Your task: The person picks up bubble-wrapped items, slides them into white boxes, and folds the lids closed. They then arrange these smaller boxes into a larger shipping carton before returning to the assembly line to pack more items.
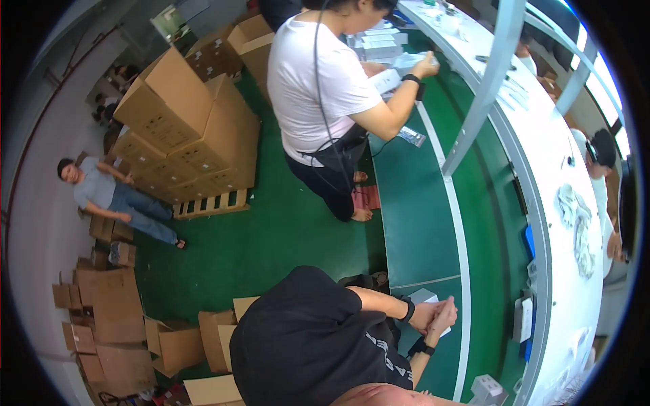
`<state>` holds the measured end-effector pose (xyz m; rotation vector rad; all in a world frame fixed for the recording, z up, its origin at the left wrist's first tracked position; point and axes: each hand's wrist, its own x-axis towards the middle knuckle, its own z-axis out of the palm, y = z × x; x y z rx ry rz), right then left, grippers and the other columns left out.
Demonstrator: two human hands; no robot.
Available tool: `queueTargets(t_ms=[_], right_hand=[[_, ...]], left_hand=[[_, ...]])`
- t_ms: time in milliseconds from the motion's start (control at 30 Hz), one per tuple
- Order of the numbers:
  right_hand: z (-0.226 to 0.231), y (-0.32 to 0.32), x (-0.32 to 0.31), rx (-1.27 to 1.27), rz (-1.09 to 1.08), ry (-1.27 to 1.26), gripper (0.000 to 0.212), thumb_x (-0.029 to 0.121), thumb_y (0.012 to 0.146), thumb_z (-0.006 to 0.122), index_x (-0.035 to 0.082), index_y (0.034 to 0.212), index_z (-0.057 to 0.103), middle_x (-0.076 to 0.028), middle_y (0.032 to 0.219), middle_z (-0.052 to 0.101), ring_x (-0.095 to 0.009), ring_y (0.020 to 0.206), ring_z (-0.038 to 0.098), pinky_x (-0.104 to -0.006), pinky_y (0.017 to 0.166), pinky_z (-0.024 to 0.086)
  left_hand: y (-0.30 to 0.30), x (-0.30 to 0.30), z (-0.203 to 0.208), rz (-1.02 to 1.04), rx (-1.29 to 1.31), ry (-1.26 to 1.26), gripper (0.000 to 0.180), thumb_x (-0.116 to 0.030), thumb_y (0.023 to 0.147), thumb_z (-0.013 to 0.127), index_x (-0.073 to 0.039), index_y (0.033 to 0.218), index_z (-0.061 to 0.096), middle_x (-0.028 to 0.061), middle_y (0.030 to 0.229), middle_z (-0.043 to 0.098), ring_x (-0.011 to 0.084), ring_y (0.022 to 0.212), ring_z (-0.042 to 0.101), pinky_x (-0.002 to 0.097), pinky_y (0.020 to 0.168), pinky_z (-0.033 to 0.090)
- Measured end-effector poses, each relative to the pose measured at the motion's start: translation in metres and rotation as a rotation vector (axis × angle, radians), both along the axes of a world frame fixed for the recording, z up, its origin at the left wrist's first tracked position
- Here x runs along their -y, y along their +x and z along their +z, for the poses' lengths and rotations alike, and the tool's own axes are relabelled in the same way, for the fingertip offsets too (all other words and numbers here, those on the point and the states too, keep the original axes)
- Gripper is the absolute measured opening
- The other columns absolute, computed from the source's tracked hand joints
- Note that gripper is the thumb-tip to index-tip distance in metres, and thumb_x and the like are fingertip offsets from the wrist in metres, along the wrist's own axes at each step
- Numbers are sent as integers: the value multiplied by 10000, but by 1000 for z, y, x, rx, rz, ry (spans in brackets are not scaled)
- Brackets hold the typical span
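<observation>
My left hand (422,317) and my right hand (443,314) are pressed together over the green work surface, at the lower right. Both are closed, with a dark band on each wrist. What their fingers hold, if anything, is hidden. A white edge (445,331) shows just below them, too small a part to name. Beside my left wrist lies a pale box (424,296) on the green surface (420,243). My black sleeve and shirt fill the lower middle.
A co-worker in a white shirt (325,81) holds a white box (386,81) and a pale bag ahead. Metal posts (484,88) border a white bench (542,155) at right. Stacked cartons (223,128) and a person in grey (101,183) are at left; opened cartons (172,342) lie behind.
</observation>
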<state>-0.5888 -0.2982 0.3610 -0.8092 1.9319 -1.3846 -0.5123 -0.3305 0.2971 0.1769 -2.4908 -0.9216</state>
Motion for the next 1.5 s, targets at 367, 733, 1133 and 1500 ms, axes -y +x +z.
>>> queueTargets(t_ms=[367,733,1133,1500], right_hand=[[41,-4,3,13,91,-43,392,308,989,572,11,734,587,25,674,529,-62,638,440,-264,551,354],[-19,-5,-10,-2,-26,-162,466,325,983,586,-26,681,538,-67,566,519,-117,559,406,-331,532,374],[9,-8,-19,68,-42,-190,479,340,978,597,-20,663,561,-63,566,545,-103,569,468,-312,555,410],[8,-10,-41,292,-239,-318,340,306,1005,561,30,812,605,0,696,581,-61,647,511,-246,581,422]], left_hand=[[5,11,-9,-18,43,-150,642,-466,693,711,-85,1200,614,151,1234,594,335,1233,474,529,1051,321],[0,9,18,-124,130,-343,708,-350,811,660,5,1395,474,160,1247,594,332,1148,538,502,993,363],[-4,6,43,-155,275,-375,660,-331,844,640,-16,1400,473,167,1276,578,354,1186,524,543,1005,331],[-6,2,75,-182,236,-240,639,-282,833,659,-4,1381,480,169,1304,556,351,1203,513,480,1017,360]])
